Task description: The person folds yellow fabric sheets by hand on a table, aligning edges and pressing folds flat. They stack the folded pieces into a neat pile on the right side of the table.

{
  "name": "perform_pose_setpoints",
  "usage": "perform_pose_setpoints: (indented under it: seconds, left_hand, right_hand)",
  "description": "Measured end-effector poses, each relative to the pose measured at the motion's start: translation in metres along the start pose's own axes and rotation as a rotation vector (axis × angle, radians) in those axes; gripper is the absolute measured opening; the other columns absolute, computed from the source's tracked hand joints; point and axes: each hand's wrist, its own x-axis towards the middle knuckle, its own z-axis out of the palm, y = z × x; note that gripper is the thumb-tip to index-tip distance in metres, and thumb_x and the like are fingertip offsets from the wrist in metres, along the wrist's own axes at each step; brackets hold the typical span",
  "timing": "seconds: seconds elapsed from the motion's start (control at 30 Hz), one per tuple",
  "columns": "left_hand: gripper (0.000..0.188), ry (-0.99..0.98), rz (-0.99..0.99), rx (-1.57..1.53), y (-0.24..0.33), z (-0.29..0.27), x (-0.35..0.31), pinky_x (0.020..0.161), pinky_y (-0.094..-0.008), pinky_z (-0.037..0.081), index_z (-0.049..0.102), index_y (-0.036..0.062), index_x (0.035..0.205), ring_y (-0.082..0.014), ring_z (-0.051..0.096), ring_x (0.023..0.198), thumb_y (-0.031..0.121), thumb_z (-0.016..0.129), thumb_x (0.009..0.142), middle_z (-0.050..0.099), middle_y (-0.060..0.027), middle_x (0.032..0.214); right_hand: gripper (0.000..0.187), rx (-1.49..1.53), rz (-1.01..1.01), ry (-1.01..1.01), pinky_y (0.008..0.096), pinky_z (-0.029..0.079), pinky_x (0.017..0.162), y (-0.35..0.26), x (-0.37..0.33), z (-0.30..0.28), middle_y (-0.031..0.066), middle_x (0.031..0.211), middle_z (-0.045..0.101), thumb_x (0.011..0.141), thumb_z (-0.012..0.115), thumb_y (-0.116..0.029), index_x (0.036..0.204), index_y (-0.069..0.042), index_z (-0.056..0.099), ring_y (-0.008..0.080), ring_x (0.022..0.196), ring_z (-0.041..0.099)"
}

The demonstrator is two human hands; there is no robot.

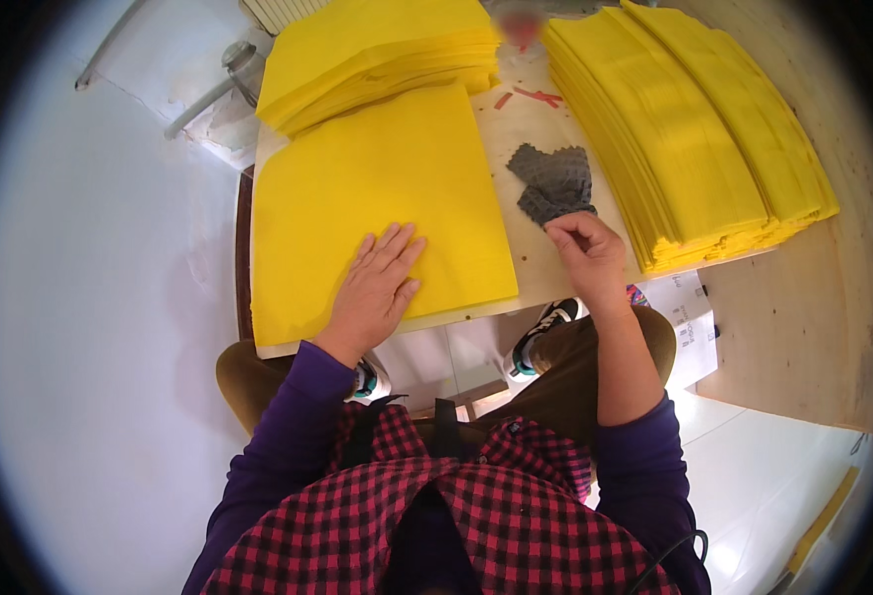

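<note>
My left hand lies flat, fingers stretched out, on a big yellow sheet of what looks like felt or soft fabric. This sheet covers the near left part of the table, close to its front edge. To the right of it is a crumpled dark grey cloth with zigzag-cut edges. The fingers of my right hand are curled into a pinch at the cloth's near edge. The exact grip is partly hidden by the fingers.
A thick stack of yellow sheets stands at the back left. Long stacked yellow strips fill the right side. Red scraps lie between them on the pale tabletop. A white box is below the table's right side.
</note>
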Motion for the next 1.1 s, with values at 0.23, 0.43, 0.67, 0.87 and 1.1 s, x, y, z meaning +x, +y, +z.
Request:
perform_pose_setpoints:
  seconds: [0.23,0.43,0.67,0.87,1.1]
  left_hand:
    - [0.048,0.015,0.006,-0.004,-0.003,0.003,-0.001,0.115,-0.0456,0.021,0.045,0.0077,0.139,-0.0306,0.033,0.139,0.023,0.049,0.094,0.039,-0.0121,0.147]
    - [0.047,0.046,0.02,0.014,-0.005,0.003,-0.002,0.114,-0.0465,0.023,0.046,0.0081,0.137,-0.0299,0.035,0.137,0.025,0.05,0.094,0.041,-0.0128,0.145]
    - [0.047,0.036,0.005,0.009,-0.003,0.002,-0.002,0.114,-0.0459,0.023,0.046,0.0083,0.138,-0.029,0.034,0.137,0.026,0.049,0.094,0.041,-0.0128,0.145]
    - [0.047,0.042,0.003,0.002,-0.004,0.004,-0.002,0.114,-0.0459,0.023,0.046,0.0087,0.137,-0.0296,0.034,0.137,0.025,0.05,0.094,0.041,-0.0128,0.145]
    - [0.049,0.014,-0.017,-0.017,-0.002,0.001,0.0,0.115,-0.0457,0.021,0.045,0.008,0.139,-0.0301,0.034,0.138,0.02,0.051,0.091,0.039,-0.013,0.147]
  right_hand:
    - [0.016,-0.655,-0.318,0.371,0.0411,0.045,0.091,0.004,0.003,0.002,0.0117,0.102,0.061,0.076,0.07,-0.002,0.092,-0.004,0.066,0.0309,0.103,0.054]
    - [0.011,-0.626,-0.295,0.271,0.0402,0.045,0.084,0.022,0.022,-0.001,0.0147,0.094,0.059,0.079,0.068,-0.006,0.089,-0.002,0.065,0.0347,0.096,0.055]
    - [0.018,-0.557,-0.191,0.359,0.0401,0.046,0.08,0.014,0.023,-0.001,0.0136,0.088,0.063,0.086,0.066,-0.02,0.09,-0.002,0.067,0.0342,0.092,0.057]
    - [0.011,0.03,-0.23,0.288,0.0244,0.046,0.071,-0.005,-0.009,0.007,0.0012,0.082,0.064,0.09,0.065,-0.012,0.089,-0.001,0.065,0.0095,0.075,0.057]
    - [0.025,0.238,0.093,-0.011,0.0205,0.045,0.072,-0.001,-0.021,0.03,-0.0009,0.099,0.06,0.088,0.064,-0.005,0.113,-0.003,0.06,0.0049,0.077,0.051]
